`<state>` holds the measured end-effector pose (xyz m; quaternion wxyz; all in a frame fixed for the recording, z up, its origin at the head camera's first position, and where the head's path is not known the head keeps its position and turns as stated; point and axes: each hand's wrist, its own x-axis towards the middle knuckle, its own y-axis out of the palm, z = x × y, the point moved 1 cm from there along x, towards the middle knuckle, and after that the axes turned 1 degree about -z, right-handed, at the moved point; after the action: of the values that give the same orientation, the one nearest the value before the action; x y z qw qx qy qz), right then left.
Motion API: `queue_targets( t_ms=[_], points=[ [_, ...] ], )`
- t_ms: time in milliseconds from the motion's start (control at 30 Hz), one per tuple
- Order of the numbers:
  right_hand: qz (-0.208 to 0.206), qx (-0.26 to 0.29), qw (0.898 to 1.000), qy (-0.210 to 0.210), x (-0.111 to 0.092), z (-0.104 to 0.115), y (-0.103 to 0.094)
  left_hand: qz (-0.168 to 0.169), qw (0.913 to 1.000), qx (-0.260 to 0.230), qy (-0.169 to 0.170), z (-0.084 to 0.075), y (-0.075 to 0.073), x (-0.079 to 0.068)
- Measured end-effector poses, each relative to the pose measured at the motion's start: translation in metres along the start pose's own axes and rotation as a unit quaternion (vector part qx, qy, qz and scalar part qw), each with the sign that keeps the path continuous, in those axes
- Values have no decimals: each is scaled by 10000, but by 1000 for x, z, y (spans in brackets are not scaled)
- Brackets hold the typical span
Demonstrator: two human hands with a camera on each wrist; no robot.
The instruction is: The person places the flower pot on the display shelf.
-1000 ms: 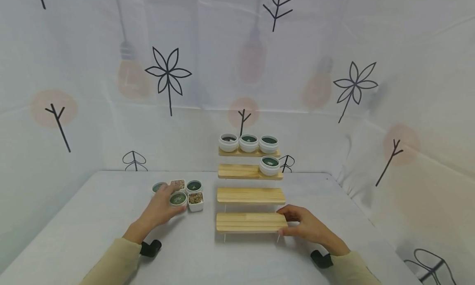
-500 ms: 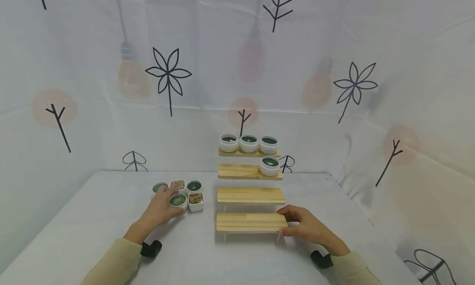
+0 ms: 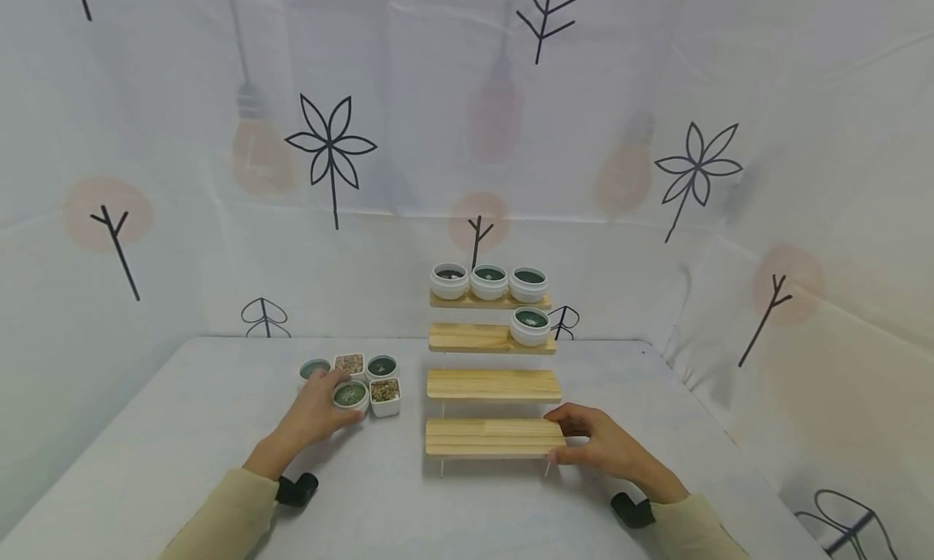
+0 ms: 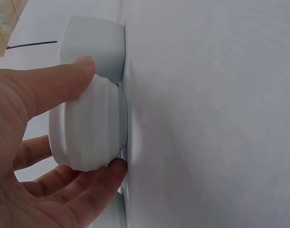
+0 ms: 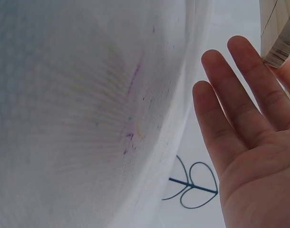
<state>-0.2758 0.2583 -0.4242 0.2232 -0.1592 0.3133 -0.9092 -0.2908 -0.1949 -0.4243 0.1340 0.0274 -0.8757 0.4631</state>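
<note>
My left hand (image 3: 310,414) holds a round white pot (image 3: 351,395) with a green top, thumb on the near side and fingers round the far side. In the left wrist view the ribbed wall of this pot (image 4: 95,126) shows between thumb and fingertips, low at the white tabletop. A square white pot (image 3: 385,396) with tan gravel stands just right of it. On the right, my right hand (image 3: 601,442) grips the end of the lowest step of a wooden tiered shelf (image 3: 489,437), thumb in front. Three of its fingers (image 5: 230,107) extend in the right wrist view.
Behind the held pot stand another square gravel pot (image 3: 349,363) and two round green-topped pots, one at the left (image 3: 314,369) and one at the right (image 3: 382,367). Three round pots (image 3: 489,282) line the top step; one pot (image 3: 530,327) sits right on the second. A patterned cloth (image 3: 409,179) hangs behind.
My left fingers have shifted slightly toward me and settled round the pot. The right hand and the shelf have not moved.
</note>
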Motion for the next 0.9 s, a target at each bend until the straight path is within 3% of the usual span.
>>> queue_targets(
  t_ms=[533,900],
  points=[
    [20,82,10000,-16,0,0,0,-42,10000,-46,13,-2,-2,-2],
    [24,81,10000,-23,0,-1,-1,-198,9996,-44,182,-10,-13,0]
  ],
)
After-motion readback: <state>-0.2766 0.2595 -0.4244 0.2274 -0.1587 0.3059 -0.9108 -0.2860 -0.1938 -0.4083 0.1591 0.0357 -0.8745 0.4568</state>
